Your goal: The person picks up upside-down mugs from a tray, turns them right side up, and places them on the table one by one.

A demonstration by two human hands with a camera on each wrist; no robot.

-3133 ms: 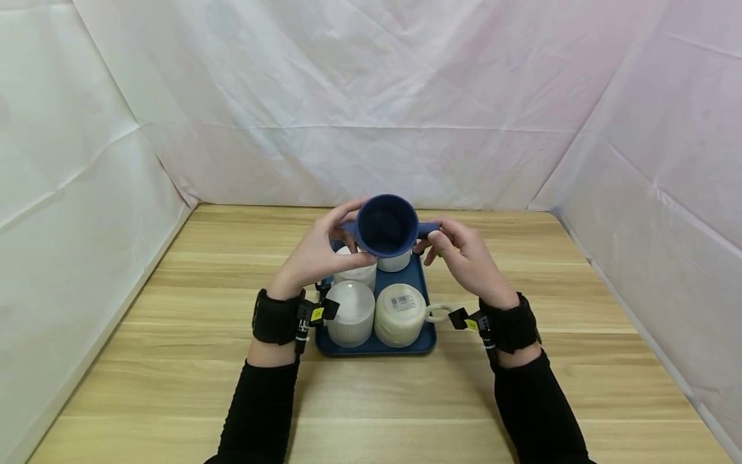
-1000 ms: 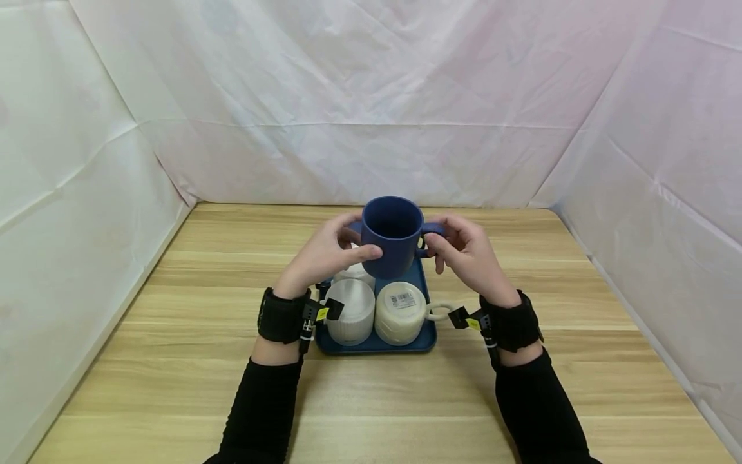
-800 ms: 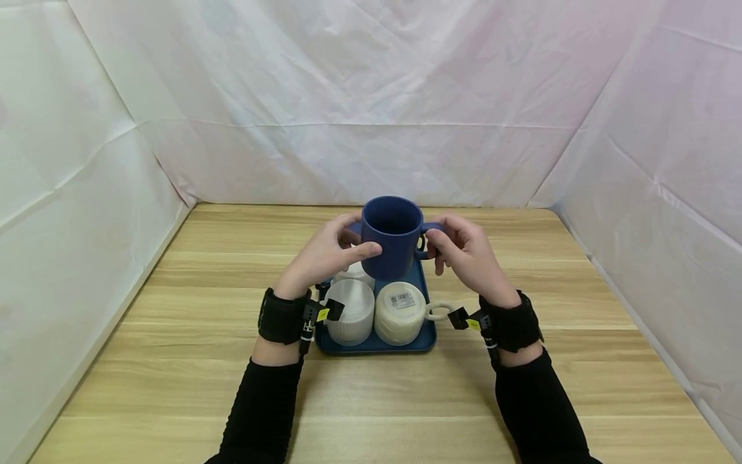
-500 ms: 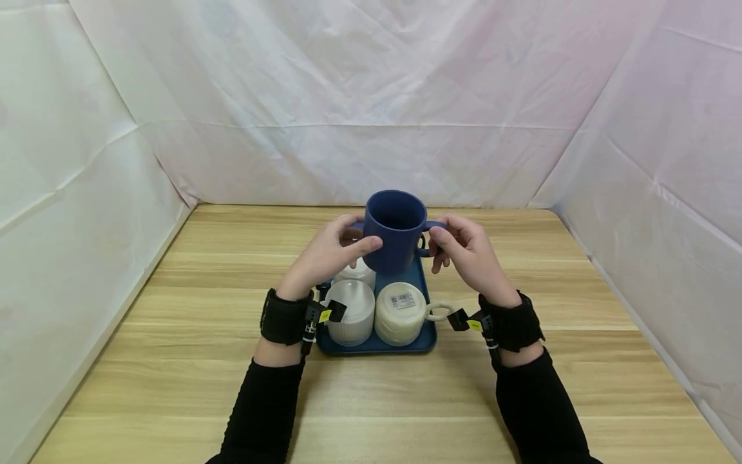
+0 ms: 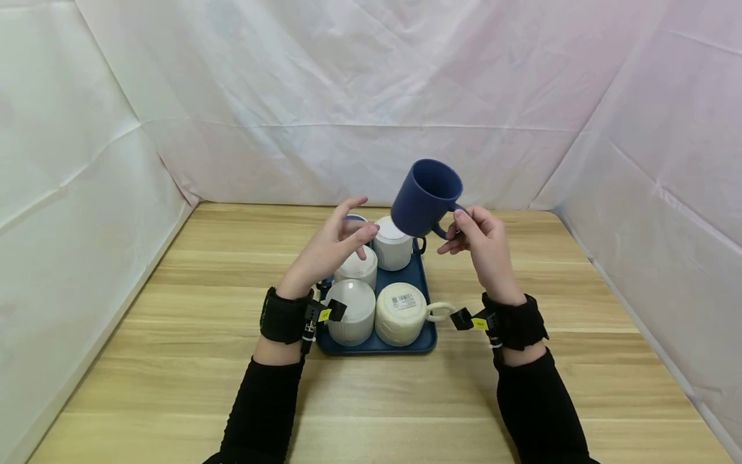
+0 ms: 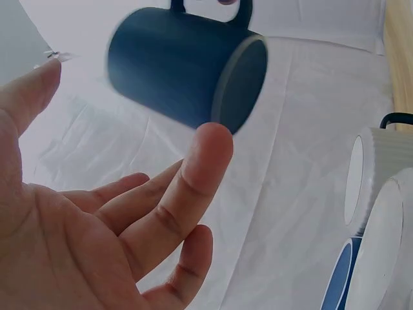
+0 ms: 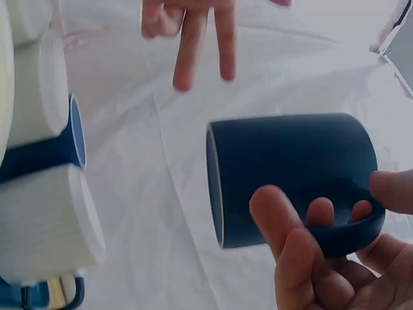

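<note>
Holding a dark blue ceramic mug [image 5: 428, 198] by its handle, tilted above the blue tray [image 5: 415, 275] of 4 white cups, right hand [image 5: 484, 248] grip grasping; left hand [image 5: 326, 254] released, fingers spread beside it.

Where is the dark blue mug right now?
In the head view the dark blue mug is in the air, tilted, above the far right of the blue tray, held by its handle in the right hand.
</note>
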